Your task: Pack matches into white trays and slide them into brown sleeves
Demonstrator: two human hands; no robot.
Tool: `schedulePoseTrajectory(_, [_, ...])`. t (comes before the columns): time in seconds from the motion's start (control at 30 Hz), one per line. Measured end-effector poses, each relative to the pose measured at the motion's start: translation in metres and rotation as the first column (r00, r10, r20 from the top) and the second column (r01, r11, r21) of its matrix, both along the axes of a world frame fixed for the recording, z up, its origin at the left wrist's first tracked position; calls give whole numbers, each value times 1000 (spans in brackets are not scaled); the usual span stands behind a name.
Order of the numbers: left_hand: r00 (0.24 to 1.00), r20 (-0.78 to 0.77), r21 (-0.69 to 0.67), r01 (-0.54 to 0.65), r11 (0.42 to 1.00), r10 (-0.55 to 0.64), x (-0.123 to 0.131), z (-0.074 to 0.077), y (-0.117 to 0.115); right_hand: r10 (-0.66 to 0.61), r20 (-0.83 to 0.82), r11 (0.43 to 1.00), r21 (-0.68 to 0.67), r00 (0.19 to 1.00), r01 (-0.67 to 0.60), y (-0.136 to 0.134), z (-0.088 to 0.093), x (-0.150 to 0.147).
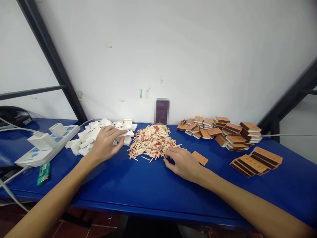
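Note:
On the left, my left hand (106, 143) reaches over a heap of white matchbox trays (85, 140), its thumb and forefinger closed about a white tray (127, 140) at the heap's right side. A loose pile of red-tipped matches (152, 142) lies in the middle of the table. Against the pile's near right edge rests my right hand (183, 162), fingers curled and thumb close to the forefinger; whatever is between the fingertips is too small to make out. One orange matchbox sleeve (200, 158) lies flat just behind that hand.
Stacks of orange and brown matchbox sleeves (235, 137) stand at the back right, with leaning rows (252, 163) nearer. A white power strip (37, 153) with plugged adapters and a green packet (44, 173) are on the left. The blue table (138, 188) meets a white wall.

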State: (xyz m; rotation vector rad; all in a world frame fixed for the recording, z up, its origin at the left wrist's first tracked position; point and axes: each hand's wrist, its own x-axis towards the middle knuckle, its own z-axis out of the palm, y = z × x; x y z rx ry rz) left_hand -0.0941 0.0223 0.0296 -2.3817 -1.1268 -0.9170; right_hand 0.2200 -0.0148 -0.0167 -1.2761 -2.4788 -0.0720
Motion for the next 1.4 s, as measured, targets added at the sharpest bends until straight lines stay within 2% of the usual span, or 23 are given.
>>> schedulePoseTrajectory(0.07, [978, 179, -39, 114, 993, -105, 23, 2, -16, 0, 7, 1000, -8, 1000, 0, 0, 1, 1])
schedulePoseTrajectory(0.13, [948, 234, -175, 261, 949, -217, 53, -4, -34, -18, 16, 1000, -8, 1000, 18, 0, 3, 4])
schedulePoseTrajectory(0.23, [913, 130, -319, 408, 855, -387, 98, -23, -57, -21, 17, 1000, -13, 1000, 21, -2, 7, 12])
schedulePoseTrajectory(0.3, [899, 78, -370, 427, 825, -430, 120, -32, -66, 5, 24, 999, -47, 1000, -4, -3, 10, 18])
schedulePoseTrajectory(0.4, [879, 40, -393, 452, 801, -476, 134, -28, -62, 47, 36, 993, -113, 998, -43, -4, 15, 25])
schedulePoseTrajectory(0.5, [850, -24, -384, 477, 790, -526, 132, -8, -38, 72, 34, 990, -125, 997, -67, -4, 17, 28])
schedulePoseTrajectory(0.57, [853, -64, -332, 472, 817, -518, 126, 1, -17, 78, 32, 991, -110, 996, -74, -4, 17, 28])
schedulePoseTrajectory(0.63, [881, -82, -246, 436, 866, -467, 117, 2, 1, 76, 28, 993, -96, 997, -73, -4, 16, 28])
schedulePoseTrajectory(0.7, [899, -114, -182, 399, 899, -422, 107, -4, 11, 78, 22, 993, -93, 997, -75, -4, 16, 28])
schedulePoseTrajectory(0.8, [895, -193, -183, 369, 911, -401, 97, -19, 12, 78, 15, 992, -100, 997, -76, -4, 15, 28])
schedulePoseTrajectory(0.9, [889, -210, -183, 372, 910, -406, 95, -25, 7, 65, -10, 991, -116, 998, -66, -4, 13, 27])
schedulePoseTrajectory(1.17, [902, -130, -183, 386, 904, -412, 100, -18, 1, 51, -116, 988, -141, 992, -67, -7, 8, 24])
schedulePoseTrajectory(1.4, [906, -124, -215, 374, 902, -405, 98, -21, 3, 45, -183, 992, -111, 982, -66, -3, 8, 24])
